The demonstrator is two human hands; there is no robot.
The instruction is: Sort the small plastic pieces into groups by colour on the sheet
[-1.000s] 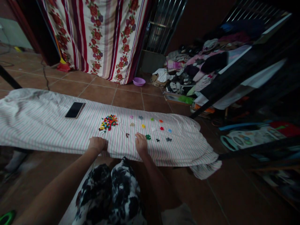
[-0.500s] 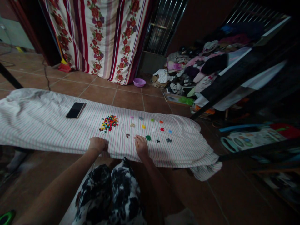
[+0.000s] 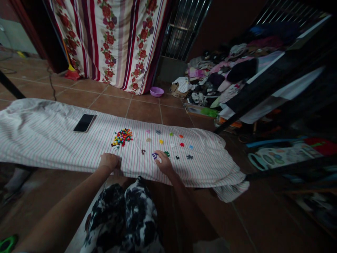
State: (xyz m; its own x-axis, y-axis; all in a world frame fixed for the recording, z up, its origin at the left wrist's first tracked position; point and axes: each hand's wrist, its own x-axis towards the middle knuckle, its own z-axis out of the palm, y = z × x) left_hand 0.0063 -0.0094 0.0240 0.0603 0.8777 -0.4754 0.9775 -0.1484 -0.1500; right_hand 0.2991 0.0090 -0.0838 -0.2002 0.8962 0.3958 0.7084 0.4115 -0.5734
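My right hand [image 3: 164, 162] is over the striped cloth [image 3: 65, 147], its thumb and fingers apart beside a small group of purple pieces [image 3: 154, 155]. Partly behind its fingers lie green pieces [image 3: 167, 154]. Brown pieces [image 3: 143, 151] sit to the left, and black pieces [image 3: 177, 157] to the right. My left hand [image 3: 109, 161] rests near the cloth's front edge with its fingers curled; whatever they grip, if anything, is hidden. Beyond it lies a mixed pile of small coloured pieces [image 3: 122, 137].
Sorted clusters, such as yellow pieces [image 3: 161, 141], red pieces [image 3: 182, 144] and grey pieces [image 3: 189, 157], are spread to the right. A phone [image 3: 84, 123] lies at left. On the floor beyond are a purple basin [image 3: 157, 92] and heaped clothes [image 3: 218, 75].
My right hand has shifted to the right and its fingers have spread, uncovering the purple pieces. My left hand stays in place.
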